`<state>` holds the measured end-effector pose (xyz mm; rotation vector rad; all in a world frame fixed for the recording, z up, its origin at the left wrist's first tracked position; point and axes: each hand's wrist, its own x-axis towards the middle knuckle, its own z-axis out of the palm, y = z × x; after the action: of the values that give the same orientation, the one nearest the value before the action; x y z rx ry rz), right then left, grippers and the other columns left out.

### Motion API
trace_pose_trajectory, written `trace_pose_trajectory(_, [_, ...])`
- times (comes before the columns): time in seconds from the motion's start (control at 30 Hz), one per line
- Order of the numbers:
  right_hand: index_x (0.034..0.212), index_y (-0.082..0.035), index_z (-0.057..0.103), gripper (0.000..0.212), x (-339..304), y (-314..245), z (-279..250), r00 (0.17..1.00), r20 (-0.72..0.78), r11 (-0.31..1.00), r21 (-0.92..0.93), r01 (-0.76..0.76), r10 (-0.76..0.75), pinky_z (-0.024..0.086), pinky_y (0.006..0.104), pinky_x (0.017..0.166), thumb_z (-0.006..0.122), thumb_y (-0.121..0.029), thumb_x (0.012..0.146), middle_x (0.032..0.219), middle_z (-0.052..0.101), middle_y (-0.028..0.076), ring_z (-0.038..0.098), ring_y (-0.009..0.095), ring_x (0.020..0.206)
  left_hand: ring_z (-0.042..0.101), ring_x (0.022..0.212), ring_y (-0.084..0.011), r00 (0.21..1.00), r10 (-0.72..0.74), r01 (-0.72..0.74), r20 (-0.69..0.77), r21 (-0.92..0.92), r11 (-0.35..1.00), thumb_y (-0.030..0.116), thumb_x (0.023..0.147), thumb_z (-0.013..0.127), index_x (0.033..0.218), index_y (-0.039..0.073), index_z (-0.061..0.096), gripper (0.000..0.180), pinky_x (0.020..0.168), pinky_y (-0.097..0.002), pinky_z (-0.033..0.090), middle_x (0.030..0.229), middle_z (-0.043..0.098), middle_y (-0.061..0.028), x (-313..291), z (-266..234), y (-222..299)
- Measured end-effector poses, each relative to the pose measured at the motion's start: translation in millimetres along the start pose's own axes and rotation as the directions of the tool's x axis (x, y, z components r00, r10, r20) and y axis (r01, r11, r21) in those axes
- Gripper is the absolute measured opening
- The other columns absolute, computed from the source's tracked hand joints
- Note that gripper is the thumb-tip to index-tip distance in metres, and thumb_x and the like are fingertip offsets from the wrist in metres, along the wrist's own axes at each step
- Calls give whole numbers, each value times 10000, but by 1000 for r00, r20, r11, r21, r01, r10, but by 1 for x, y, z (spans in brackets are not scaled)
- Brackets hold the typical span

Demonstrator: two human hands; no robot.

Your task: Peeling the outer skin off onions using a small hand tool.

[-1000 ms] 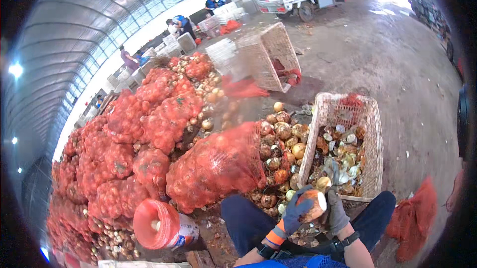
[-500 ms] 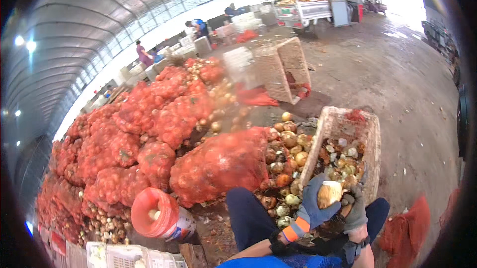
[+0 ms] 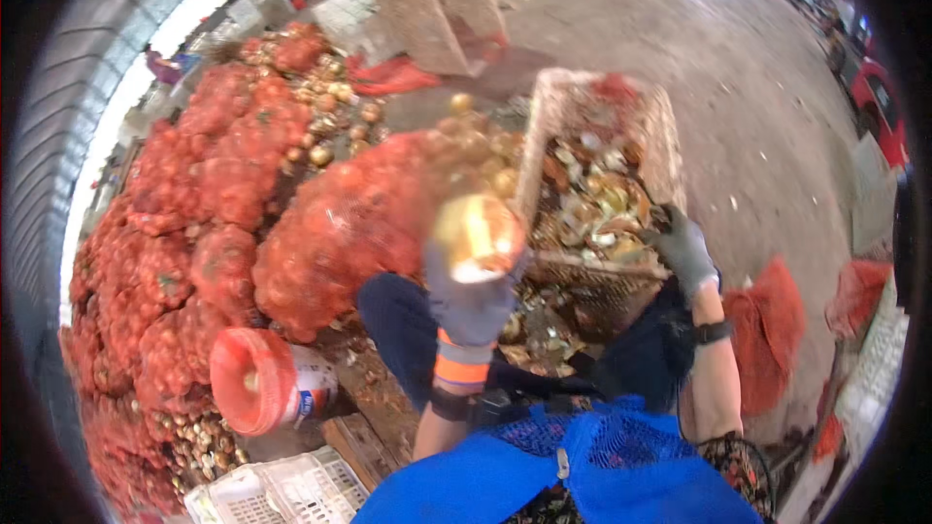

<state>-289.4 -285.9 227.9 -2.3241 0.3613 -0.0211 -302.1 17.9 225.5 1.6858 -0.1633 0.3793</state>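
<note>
The onion (image 3: 478, 237) is in the left hand (image 3: 474, 305), which grasps it from below in a grey glove; it is golden and pale, and it looks blurred. In the view, it is between the red sack (image 3: 335, 228) and the near left corner of the crate (image 3: 531, 150). The right hand (image 3: 684, 250), also gloved, is at the near right corner of the crate with its fingers bent; whether it grasps something, I cannot tell. In the crate lie peels (image 3: 607, 199), brown and whitish. Left of the person's knees stands a bucket (image 3: 311, 383) with red mesh at its mouth, and near it a white basket (image 3: 282, 490). On the right side, a red net (image 3: 767, 330) lies on the floor (image 3: 757, 150).
</note>
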Motion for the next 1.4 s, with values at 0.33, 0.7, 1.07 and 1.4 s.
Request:
trace_pose_trajectory(0.33, [1211,-71,474,518,-87,-84,54,908,391,364,875,-318,-148,403,195,412,503,-490,909,797,578,-19,497,46,521,502,1146,-262,996,28,-62,-84,-432,900,3,725,663,1246,-62,361,605,978,-384,416,1231,484,-203,-15,53,41])
trace_pose_trajectory(0.7, [1215,17,485,462,-100,-69,21,949,-25,838,462,291,-315,479,362,768,608,-255,863,957,622,195,620,286,856,401,1262,-251,868,-139,486,477,-759,434,454,876,548,1392,60,308,692,1060,-418,321,1354,426,-107,-30,50,62])
trace_pose_trajectory(1.07, [1160,-45,494,365,-141,-79,-5,932,119,921,236,310,-344,486,416,616,563,-282,892,806,627,186,630,366,757,494,1148,-282,993,-66,-1,-100,-560,828,322,787,666,1365,39,321,731,977,-419,416,1277,460,-140,-22,51,45])
trace_pose_trajectory(1.4, [1178,-39,486,379,-138,-96,20,939,-29,895,294,337,-344,459,442,549,588,-245,877,700,596,210,622,364,684,494,1159,-266,996,-70,11,-56,-701,713,328,859,597,1359,57,353,618,956,-422,436,1301,466,-129,-1,61,53])
